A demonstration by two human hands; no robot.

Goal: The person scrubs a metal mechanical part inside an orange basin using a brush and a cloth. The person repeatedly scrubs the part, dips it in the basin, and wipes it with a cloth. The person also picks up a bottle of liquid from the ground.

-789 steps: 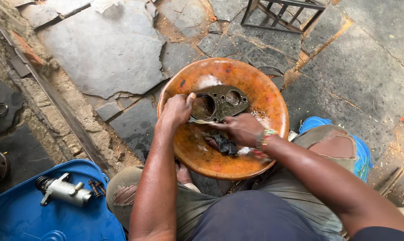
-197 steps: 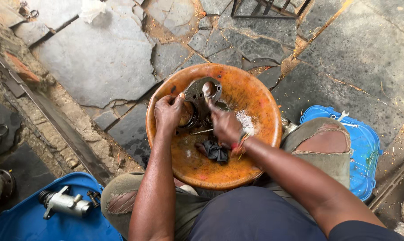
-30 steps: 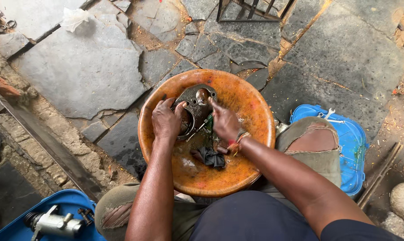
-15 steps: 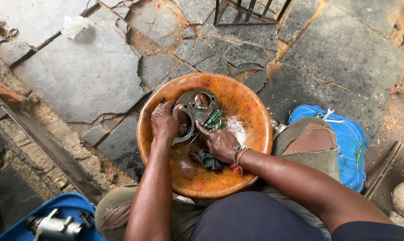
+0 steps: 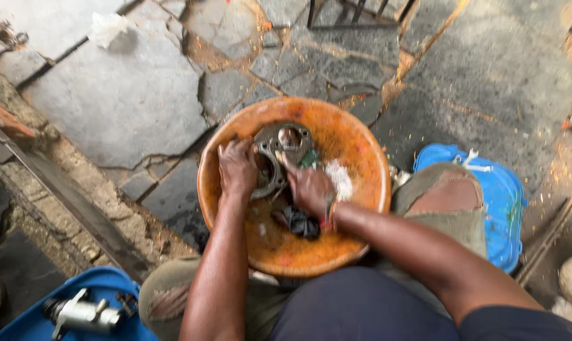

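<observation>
Compared with half a second ago, the right hand [image 5: 306,186] has slid further up onto the dark grey metal plate with the round holes [image 5: 278,151], so now both hands are on it instead of one working lower in the basin. The left hand [image 5: 236,167] is closed around the plate's left edge, gripping it and holding it tilted up out of the liquid. The right hand's fingers press against the plate's lower right part; the frame is a bit motion-blurred, so I can't say for sure whether it's actually gripping or just rubbing. Either way it looks like the scrubbing has moved to a different patch of the same part, judging by where the fingers sit.

The plate is inside the round orange metal basin [image 5: 361,221], toward its far side. Also in the basin: murky orange-brown liquid, a dark crumpled rag [image 5: 300,222] just below the right hand, a whitish patch of foam or paste [image 5: 339,177] to the right of it, and a small green bit [image 5: 309,158] touching the plate's right edge.

Around it: cracked grey stone-slab floor [image 5: 128,107], a blue plastic lid [image 5: 497,202] off to the right, and a blue plastic tub [image 5: 20,319] at lower left holding a silver metal cylinder part [image 5: 77,312].
</observation>
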